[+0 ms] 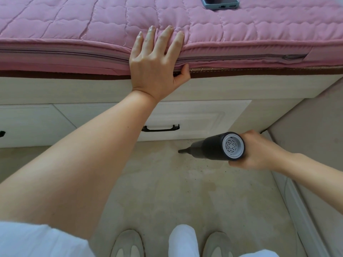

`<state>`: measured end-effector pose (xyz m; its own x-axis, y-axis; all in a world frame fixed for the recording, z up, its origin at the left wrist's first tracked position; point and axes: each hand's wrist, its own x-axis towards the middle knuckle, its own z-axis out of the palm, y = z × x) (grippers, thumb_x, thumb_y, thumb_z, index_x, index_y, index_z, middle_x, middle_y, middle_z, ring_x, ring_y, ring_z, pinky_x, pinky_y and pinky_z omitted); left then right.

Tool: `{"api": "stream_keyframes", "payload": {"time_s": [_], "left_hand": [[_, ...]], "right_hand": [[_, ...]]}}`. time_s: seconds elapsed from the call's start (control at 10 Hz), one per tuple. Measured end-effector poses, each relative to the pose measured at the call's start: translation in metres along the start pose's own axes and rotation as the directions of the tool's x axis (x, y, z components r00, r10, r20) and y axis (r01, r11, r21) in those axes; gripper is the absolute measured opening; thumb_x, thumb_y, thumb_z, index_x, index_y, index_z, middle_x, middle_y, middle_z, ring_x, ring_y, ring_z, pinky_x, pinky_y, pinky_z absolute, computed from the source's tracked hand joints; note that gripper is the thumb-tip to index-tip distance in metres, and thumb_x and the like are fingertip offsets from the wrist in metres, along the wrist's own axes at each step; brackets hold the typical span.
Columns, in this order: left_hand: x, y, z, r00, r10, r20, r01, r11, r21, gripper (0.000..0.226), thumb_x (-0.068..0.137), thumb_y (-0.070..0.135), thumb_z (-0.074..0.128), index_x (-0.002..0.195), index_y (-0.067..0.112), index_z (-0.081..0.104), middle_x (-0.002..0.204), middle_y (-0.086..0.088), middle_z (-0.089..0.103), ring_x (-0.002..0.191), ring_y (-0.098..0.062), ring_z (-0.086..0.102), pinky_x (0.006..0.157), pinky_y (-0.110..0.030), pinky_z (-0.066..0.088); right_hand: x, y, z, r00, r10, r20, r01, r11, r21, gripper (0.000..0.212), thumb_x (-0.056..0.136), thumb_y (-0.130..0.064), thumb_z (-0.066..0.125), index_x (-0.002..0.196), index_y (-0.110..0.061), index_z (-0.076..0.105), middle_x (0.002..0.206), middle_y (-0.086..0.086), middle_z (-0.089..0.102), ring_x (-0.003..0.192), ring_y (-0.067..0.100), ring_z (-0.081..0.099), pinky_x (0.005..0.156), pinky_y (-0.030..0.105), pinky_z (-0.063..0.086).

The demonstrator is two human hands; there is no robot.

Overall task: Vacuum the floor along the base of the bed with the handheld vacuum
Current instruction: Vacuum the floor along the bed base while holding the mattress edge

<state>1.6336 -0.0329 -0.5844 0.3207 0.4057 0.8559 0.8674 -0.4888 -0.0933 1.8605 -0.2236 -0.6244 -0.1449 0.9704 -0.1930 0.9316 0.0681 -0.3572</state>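
Your right hand (259, 151) is wrapped around the rear end of the dark handheld vacuum (217, 146), fingers curled round its barrel, with the pale vented end cap facing up toward you. The vacuum slants down and to the left, and its thin nozzle tip sits at or just above the floor (167, 191); you cannot tell from here whether it actually touches. That tip lies near the base of the bed (92, 88), just in front of the white drawer (194, 115) and a little to the right of the drawer's dark handle (160, 128). Small dark specks are scattered on the floor around the nozzle and under the vacuum's body. Your left hand (157, 65) rests on the edge of the bed's pink quilted mattress (74, 25), above the drawer: four fingers lie straight and spread on top of the quilt, and the thumb hooks under the mattress edge, so the hand braces there rather than closing on anything. A phone (220, 2) lies on the mattress, well behind your left hand. Your two shoes (128, 243) stand on the floor, well back from the bed.
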Motion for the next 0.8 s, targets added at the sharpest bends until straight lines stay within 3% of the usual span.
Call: {"api": "stream_keyframes", "payload": {"time_s": [0.2,0.3,0.4,0.5,0.7,0.8], "left_hand": [[0.001,0.001,-0.001,1.0,0.003,-0.01,-0.003,1.0,0.004,0.054,0.085,0.048,0.049,0.127,0.019,0.063,0.128,-0.005,0.064,0.12,-0.037,0.058,0.101,-0.052,0.045],[0.001,0.0,-0.001,1.0,0.001,-0.015,-0.001,1.0,0.006,0.053,0.085,0.048,0.049,0.127,0.019,0.063,0.128,-0.006,0.064,0.119,-0.037,0.058,0.101,-0.052,0.045],[0.0,0.0,-0.001,1.0,0.004,-0.011,-0.004,1.0,0.006,0.053,0.085,0.048,0.05,0.127,0.019,0.063,0.128,-0.006,0.064,0.12,-0.037,0.058,0.102,-0.052,0.045],[0.0,0.0,0.0,1.0,0.004,-0.015,-0.004,1.0,0.016,0.053,0.084,0.048,0.05,0.127,0.019,0.063,0.128,-0.005,0.064,0.119,-0.037,0.058,0.101,-0.052,0.046],[0.0,0.001,0.0,1.0,0.006,-0.015,-0.006,1.0,0.008,0.053,0.084,0.049,0.05,0.127,0.019,0.063,0.128,-0.005,0.064,0.119,-0.037,0.058,0.102,-0.052,0.045],[0.0,0.001,0.0,1.0,0.005,-0.009,-0.005,1.0,0.008,0.054,0.085,0.049,0.05,0.128,0.019,0.063,0.129,-0.005,0.063,0.12,-0.036,0.058,0.102,-0.052,0.045]], "right_hand": [[-0.01,0.0,-0.012,0.998,0.004,0.065,-0.007,0.999,0.041,0.029,0.056,-0.025,0.068,0.063,-0.039,0.044,0.054,-0.016,0.05,0.048,0.007,0.042,0.044,0.027,0.034],[-0.014,0.001,-0.017,0.993,0.004,0.12,-0.012,0.998,0.069,0.033,0.055,-0.017,0.072,0.055,-0.031,0.043,0.05,-0.015,0.047,0.047,0.003,0.043,0.043,0.018,0.032],[-0.014,-0.001,-0.018,0.988,-0.023,0.151,0.013,0.998,0.064,0.033,0.055,-0.016,0.071,0.054,-0.033,0.042,0.049,-0.014,0.045,0.046,0.005,0.042,0.042,0.017,0.028],[-0.011,-0.003,-0.016,0.992,-0.005,0.128,0.002,1.0,0.02,0.032,0.057,-0.022,0.069,0.059,-0.041,0.043,0.052,-0.018,0.048,0.048,0.005,0.043,0.044,0.023,0.029],[-0.004,-0.002,-0.009,0.998,0.038,0.041,-0.036,0.998,-0.045,0.027,0.06,-0.027,0.071,0.064,-0.023,0.045,0.055,-0.004,0.055,0.051,0.011,0.051,0.045,0.028,0.039],[-0.005,-0.002,-0.01,0.998,-0.009,0.061,0.008,1.0,0.011,0.028,0.058,-0.024,0.071,0.061,-0.028,0.044,0.051,-0.005,0.051,0.049,0.009,0.047,0.043,0.021,0.033]]}}
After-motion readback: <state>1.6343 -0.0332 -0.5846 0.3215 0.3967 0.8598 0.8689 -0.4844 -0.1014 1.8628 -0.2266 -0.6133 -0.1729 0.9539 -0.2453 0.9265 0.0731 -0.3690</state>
